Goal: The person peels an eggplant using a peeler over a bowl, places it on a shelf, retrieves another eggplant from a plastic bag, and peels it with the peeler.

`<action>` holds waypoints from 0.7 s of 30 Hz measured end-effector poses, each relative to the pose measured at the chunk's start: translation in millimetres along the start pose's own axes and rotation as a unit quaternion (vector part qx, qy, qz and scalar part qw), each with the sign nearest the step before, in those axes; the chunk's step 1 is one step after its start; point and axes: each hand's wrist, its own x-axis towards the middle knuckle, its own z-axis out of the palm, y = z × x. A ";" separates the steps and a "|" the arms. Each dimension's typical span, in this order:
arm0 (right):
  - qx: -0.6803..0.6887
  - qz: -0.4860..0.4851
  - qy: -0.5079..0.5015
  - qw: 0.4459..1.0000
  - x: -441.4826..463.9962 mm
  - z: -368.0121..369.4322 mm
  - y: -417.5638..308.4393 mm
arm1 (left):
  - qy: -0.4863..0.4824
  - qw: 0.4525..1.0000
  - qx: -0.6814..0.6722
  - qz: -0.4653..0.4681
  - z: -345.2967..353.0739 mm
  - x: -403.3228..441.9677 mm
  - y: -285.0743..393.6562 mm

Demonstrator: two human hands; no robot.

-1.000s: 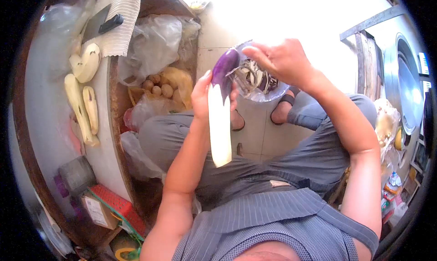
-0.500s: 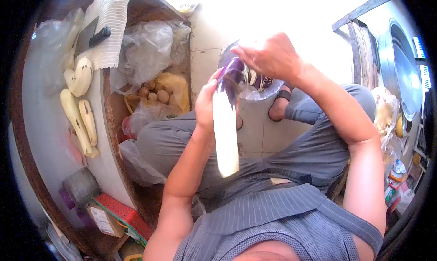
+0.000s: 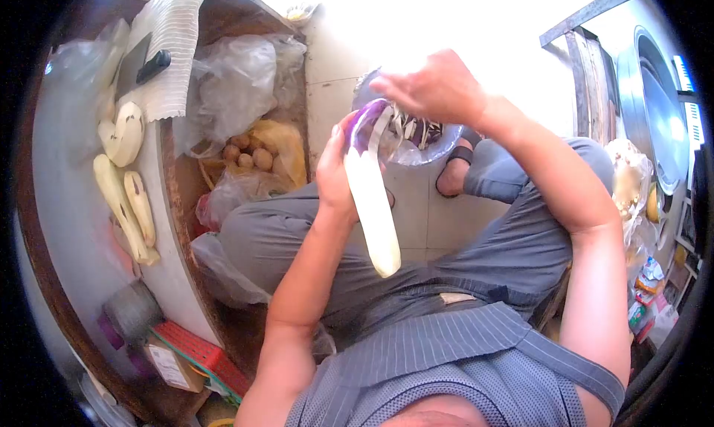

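Note:
My left hand (image 3: 335,174) is wrapped around a long eggplant (image 3: 375,222). The lower part of the eggplant is peeled pale, and its far end still has shiny purple skin. Over that purple end is my right hand (image 3: 439,92), its fingers curled and slightly blurred; what they hold is hidden. Below my right hand, a bin lined with a clear plastic bag (image 3: 424,153) stands on the floor between my feet. Dark purple and white peelings (image 3: 420,132) lie in it.
On the left shelf lie several peeled eggplants (image 3: 117,204) and a dark-handled knife (image 3: 154,67) on a striped cloth (image 3: 167,36). Below are round brown things (image 3: 262,159) in a yellow bag and a red basket (image 3: 197,349). Metal basins (image 3: 654,114) stand at right.
The eggplant's near end has swung slightly to the right and up, and more of its far end shows pale. My right hand has shifted a little left.

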 end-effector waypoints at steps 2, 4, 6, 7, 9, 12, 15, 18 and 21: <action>0.027 -0.054 0.021 0.998 2.5 10.2 -8.8 | -0.014 0.998 -0.043 -0.030 3.8 -1.9 1.0; 0.052 -0.107 0.044 0.992 0.5 16.8 -7.0 | 0.025 0.999 -0.043 -0.010 9.4 -4.5 -1.6; 0.019 0.000 0.010 1.000 -2.4 20.9 10.7 | 0.015 1.000 -0.019 -0.010 5.8 -9.4 -2.8; 0.005 0.018 -0.017 1.000 -6.2 25.5 30.0 | 0.005 1.000 0.004 -0.007 4.5 -10.6 -1.9; -0.196 -0.028 0.011 0.980 -19.0 45.0 72.5 | 0.007 1.000 0.005 0.016 5.4 -11.1 1.6; -0.258 0.002 0.024 0.966 -29.0 39.8 94.7 | -0.013 0.999 -0.020 0.036 -2.5 -2.4 7.4; -0.235 -0.011 0.028 0.971 -19.6 34.4 83.1 | 0.028 0.999 -0.023 0.034 -3.6 -1.3 4.5; -0.234 -0.073 0.090 0.965 -7.4 27.5 52.5 | -0.011 1.000 0.000 0.005 -3.3 -3.8 5.9; -0.082 -0.003 0.027 0.996 2.6 11.9 9.7 | -0.037 0.998 -0.018 -0.038 -8.8 1.2 0.1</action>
